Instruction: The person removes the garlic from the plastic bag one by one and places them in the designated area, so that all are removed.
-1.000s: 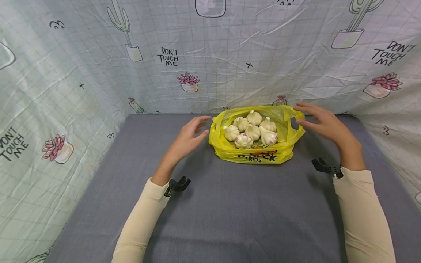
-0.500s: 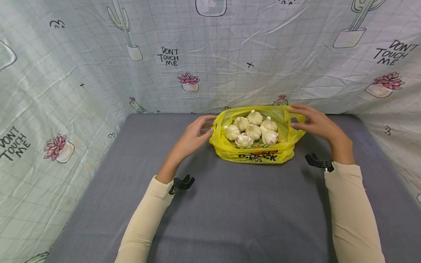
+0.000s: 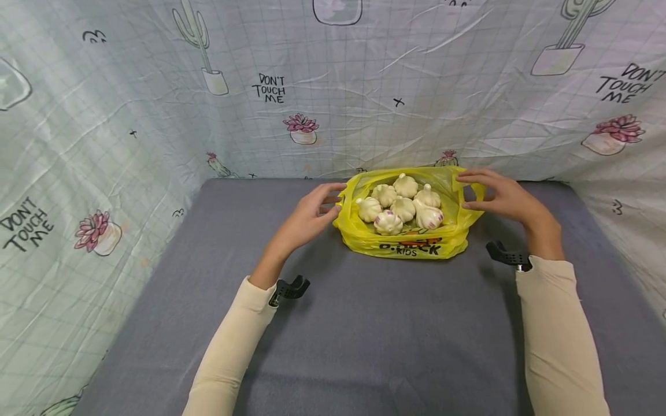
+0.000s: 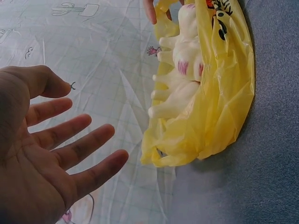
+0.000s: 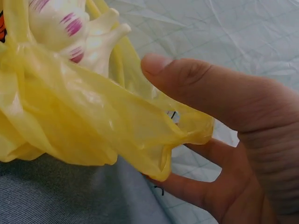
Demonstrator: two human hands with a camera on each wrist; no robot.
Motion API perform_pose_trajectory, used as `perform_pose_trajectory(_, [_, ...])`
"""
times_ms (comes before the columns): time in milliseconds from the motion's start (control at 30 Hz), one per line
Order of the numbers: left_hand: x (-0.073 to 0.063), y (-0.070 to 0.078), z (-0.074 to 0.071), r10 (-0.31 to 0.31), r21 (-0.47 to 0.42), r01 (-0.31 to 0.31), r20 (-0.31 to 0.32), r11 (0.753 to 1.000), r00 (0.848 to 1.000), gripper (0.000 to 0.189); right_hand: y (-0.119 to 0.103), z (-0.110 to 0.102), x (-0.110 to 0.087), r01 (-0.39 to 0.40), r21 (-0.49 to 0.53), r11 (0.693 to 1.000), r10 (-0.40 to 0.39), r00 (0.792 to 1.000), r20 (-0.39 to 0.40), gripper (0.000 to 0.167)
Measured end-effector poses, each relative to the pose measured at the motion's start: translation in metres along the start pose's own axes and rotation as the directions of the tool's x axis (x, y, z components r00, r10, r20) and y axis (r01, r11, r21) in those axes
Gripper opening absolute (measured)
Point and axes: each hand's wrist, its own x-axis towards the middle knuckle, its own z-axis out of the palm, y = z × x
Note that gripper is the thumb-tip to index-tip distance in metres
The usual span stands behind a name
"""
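Note:
A yellow plastic bag [image 3: 359,237] with dark lettering stands with its mouth open toward the back of the table. Several white garlic bulbs [image 3: 403,209] lie inside it, some streaked purple. My left hand [image 3: 311,214] is just left of the bag's rim; in the left wrist view its fingers are spread and apart from the plastic. At the other end, my right hand [image 3: 507,197] is at the bag's right handle [image 5: 196,126]. Its thumb lies on the near side and its fingers pass behind the handle, with a gap between them.
A grey cloth [image 3: 364,335] covers the table. Behind and at the left hangs a pale curtain [image 3: 354,86] printed with cacti and words, close behind the bag. A black wrist mount [image 3: 292,287] sticks out from each sleeve.
Both hands have come inward: the left moved right to the bag's left side, the right moved left over the right handle. The bag and garlic have stayed in place.

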Motion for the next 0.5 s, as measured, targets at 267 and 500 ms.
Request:
perform_pose_trajectory(267, [0.003, -0.005, 0.001, 0.012, 0.037, -0.013, 0.021, 0.999, 1.000, 0.048, 0.009, 0.003, 0.004, -0.069, 0.061, 0.996, 0.064, 0.995, 0.080, 0.073])
perform_pose_trajectory(500, [0.008, -0.004, 0.003, 0.005, 0.088, -0.009, 0.043, 0.996, 0.999, 0.051, 0.015, 0.008, 0.006, -0.124, 0.044, 0.991, 0.118, 0.986, 0.118, 0.074])
